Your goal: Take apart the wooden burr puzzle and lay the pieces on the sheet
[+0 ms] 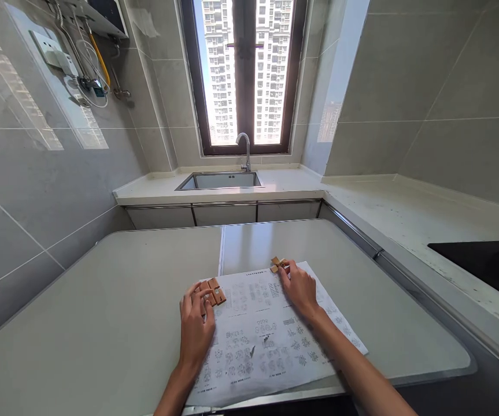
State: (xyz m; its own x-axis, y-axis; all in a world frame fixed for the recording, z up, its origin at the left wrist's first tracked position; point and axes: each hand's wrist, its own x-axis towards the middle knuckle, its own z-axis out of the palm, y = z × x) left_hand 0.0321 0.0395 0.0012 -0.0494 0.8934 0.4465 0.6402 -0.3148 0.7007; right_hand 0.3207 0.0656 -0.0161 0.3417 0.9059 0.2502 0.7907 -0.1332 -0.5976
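On the instruction sheet (270, 335), both my forearms reach forward. My left hand (195, 323), fingers curled, pinches the notched wooden puzzle blocks (213, 290) at its left edge; my right hand (299, 288) grips a small wooden puzzle piece (276, 264) at its top edge.

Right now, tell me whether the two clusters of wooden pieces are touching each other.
Apart. The head view shows the left cluster of wooden pieces and the right cluster separated by bare printed sheet.

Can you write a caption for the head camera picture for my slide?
Two hands, left hand and right hand, each touch wooden puzzle pieces on an instruction sheet in a kitchen.
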